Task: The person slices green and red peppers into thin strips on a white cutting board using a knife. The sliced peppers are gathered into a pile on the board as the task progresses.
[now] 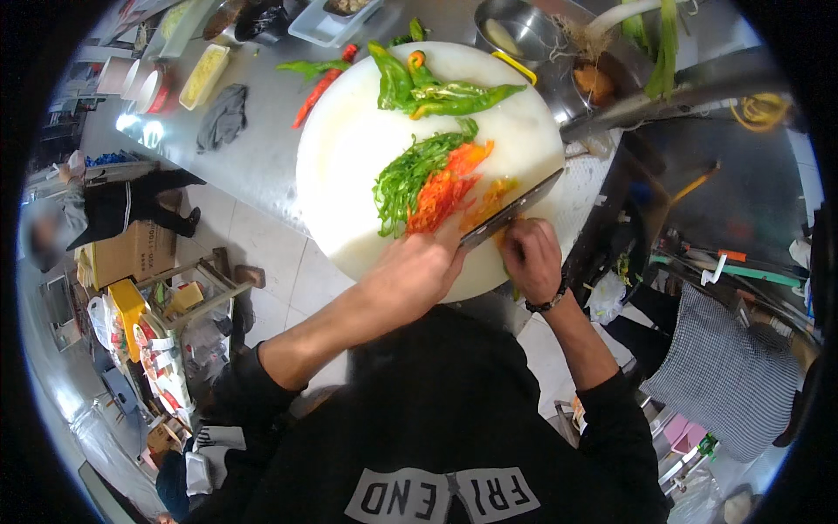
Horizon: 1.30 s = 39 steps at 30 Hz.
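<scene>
My left hand (419, 269) is closed around the handle of a kitchen knife (515, 208), whose dark blade points to the far right over a round white cutting board (345, 175). Just right of the blade, my right hand (534, 255) has its fingers curled on a yellow-green pepper (500, 237), which is mostly hidden by the fingers and blade. Orange-yellow shreds (491, 199) lie along the blade's left side. Beside them are piles of shredded red pepper (447, 190) and shredded green pepper (410, 170). Split green peppers (436, 92) rest at the board's far edge.
Red chili peppers (319, 94) and a grey cloth (223, 118) lie on the steel counter (262, 79) left of the board. Metal bowls (515, 31) and leeks (602, 31) are at the far right. One person (113, 205) is at left; a checkered garment (724, 367) shows at right.
</scene>
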### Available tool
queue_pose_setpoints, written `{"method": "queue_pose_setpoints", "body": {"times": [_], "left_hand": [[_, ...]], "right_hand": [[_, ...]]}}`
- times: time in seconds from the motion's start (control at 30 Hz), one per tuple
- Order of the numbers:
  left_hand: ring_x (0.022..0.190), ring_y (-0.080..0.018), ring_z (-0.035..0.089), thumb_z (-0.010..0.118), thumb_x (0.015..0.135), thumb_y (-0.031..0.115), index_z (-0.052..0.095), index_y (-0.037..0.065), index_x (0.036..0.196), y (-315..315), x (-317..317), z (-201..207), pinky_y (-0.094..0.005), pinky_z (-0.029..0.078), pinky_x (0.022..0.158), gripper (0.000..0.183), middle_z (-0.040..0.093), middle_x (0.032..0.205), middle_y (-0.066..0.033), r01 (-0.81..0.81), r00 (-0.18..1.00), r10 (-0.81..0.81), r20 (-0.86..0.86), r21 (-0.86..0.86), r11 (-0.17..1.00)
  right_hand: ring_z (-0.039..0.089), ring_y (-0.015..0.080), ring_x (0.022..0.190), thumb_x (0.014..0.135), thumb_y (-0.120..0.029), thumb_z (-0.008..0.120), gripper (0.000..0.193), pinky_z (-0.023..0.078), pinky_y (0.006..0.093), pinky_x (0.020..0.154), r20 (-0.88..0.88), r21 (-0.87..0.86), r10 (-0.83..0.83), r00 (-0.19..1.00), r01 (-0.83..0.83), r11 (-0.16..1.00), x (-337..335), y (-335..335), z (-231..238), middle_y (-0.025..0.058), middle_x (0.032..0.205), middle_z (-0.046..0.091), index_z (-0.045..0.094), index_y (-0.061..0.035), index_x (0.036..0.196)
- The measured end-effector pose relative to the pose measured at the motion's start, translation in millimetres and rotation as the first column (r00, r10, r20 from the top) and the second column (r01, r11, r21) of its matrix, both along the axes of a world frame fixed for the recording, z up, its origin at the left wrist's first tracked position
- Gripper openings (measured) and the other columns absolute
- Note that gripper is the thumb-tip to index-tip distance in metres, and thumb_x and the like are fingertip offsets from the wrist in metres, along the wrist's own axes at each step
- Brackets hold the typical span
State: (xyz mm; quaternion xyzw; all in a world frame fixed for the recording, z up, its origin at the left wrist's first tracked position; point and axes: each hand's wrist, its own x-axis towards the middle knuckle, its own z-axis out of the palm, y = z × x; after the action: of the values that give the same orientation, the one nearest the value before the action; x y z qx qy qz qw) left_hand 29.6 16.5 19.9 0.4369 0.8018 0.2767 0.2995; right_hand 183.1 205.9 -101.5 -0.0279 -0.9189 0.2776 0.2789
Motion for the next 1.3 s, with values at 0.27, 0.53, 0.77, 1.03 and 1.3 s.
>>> {"method": "queue_pose_setpoints", "body": {"times": [0.27,0.53,0.77,1.03,1.3], "left_hand": [[0.073,-0.0513,0.070,0.066,0.104,0.015,0.060,-0.005,0.113,12.0,19.5,-49.0,-0.0579,0.057,0.068,0.023,0.070,0.079,-0.0297,-0.125,0.991,0.127,-0.049,0.042,0.991],[0.072,-0.0487,0.071,0.064,0.105,0.015,0.058,-0.004,0.114,-6.0,21.7,2.4,-0.0560,0.058,0.067,0.023,0.070,0.077,-0.0261,0.047,0.991,-0.048,-0.128,-0.016,0.999],[0.066,-0.0460,0.070,0.064,0.105,0.016,0.054,-0.001,0.101,8.9,28.9,-17.7,-0.0551,0.057,0.062,0.020,0.068,0.072,-0.0239,-0.002,0.980,0.007,-0.197,0.026,1.000],[0.070,-0.0472,0.071,0.063,0.106,0.018,0.055,0.000,0.103,7.8,34.5,-18.5,-0.0569,0.058,0.065,0.020,0.070,0.077,-0.0257,-0.017,0.983,0.010,-0.186,-0.035,0.999],[0.070,-0.0476,0.070,0.067,0.105,0.017,0.056,-0.001,0.106,3.7,35.8,-21.2,-0.0568,0.057,0.064,0.020,0.070,0.076,-0.0266,-0.015,0.982,0.007,-0.188,-0.039,0.999]], "right_hand": [[0.069,0.0373,0.095,0.079,0.010,0.078,0.032,0.057,0.0431,0.083,0.166,-0.158,0.032,0.986,-0.006,0.987,1.2,-0.2,29.9,0.0168,0.106,0.072,0.064,-0.0006,0.106],[0.069,0.0394,0.100,0.085,0.012,0.074,0.029,0.057,0.0442,0.088,0.195,-0.144,0.090,0.977,-0.063,0.988,10.1,4.4,35.7,0.0180,0.111,0.072,0.065,0.0016,0.111],[0.065,0.0388,0.102,0.085,0.008,0.072,0.031,0.056,0.0445,0.087,0.168,-0.114,0.081,0.982,-0.062,0.992,13.3,1.0,27.7,0.0179,0.113,0.069,0.063,0.0009,0.113],[0.066,0.0377,0.104,0.085,0.007,0.074,0.030,0.057,0.0443,0.088,0.154,-0.116,0.071,0.985,-0.053,0.992,11.8,-3.5,29.3,0.0179,0.113,0.069,0.064,0.0011,0.113],[0.066,0.0384,0.104,0.085,0.007,0.075,0.030,0.058,0.0440,0.089,0.134,-0.081,0.039,0.990,-0.028,0.996,14.2,-6.2,25.2,0.0177,0.111,0.070,0.064,0.0017,0.112]]}}
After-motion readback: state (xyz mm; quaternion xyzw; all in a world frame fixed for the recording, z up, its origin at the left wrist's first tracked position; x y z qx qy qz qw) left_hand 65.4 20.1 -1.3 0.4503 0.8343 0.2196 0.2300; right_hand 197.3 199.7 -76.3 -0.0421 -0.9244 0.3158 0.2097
